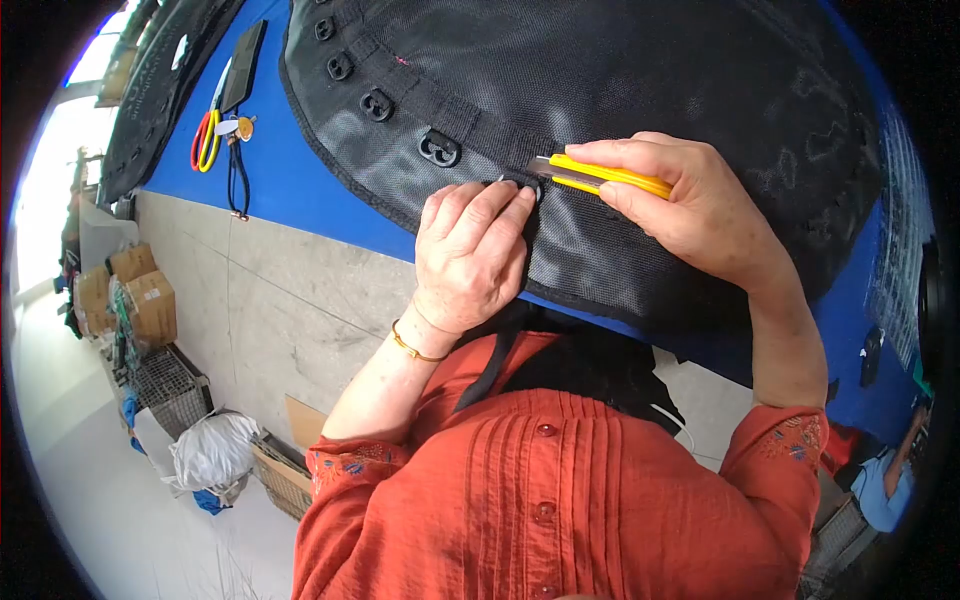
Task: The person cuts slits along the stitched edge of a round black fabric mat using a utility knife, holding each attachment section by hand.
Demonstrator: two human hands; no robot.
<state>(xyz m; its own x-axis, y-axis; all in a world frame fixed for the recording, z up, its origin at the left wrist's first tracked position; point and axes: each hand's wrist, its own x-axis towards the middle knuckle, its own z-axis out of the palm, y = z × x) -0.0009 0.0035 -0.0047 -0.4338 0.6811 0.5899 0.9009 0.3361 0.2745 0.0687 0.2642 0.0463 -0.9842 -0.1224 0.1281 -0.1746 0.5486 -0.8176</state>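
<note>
Black mesh fabric (640, 90) with a webbing strip and a row of black plastic buckles (439, 148) lies across the blue table. My left hand (474, 250) rests at the fabric's near edge, its fingertips pressed on a black buckle that they partly cover. A yellow utility knife (612, 177) is held in my right hand (695, 195), between thumb and fingers. Its blade points left, close to the webbing just beyond my left fingertips. Whether the blade touches the webbing cannot be made out.
On the blue table (290, 190) at the left lie scissors (207, 140), a dark phone-like object (243, 66) and a corded tag (238, 128). Cardboard boxes (150, 305), a crate (172, 388) and a white bag (213, 450) stand on the floor. Another person's blue sleeve (884, 492) shows at lower right.
</note>
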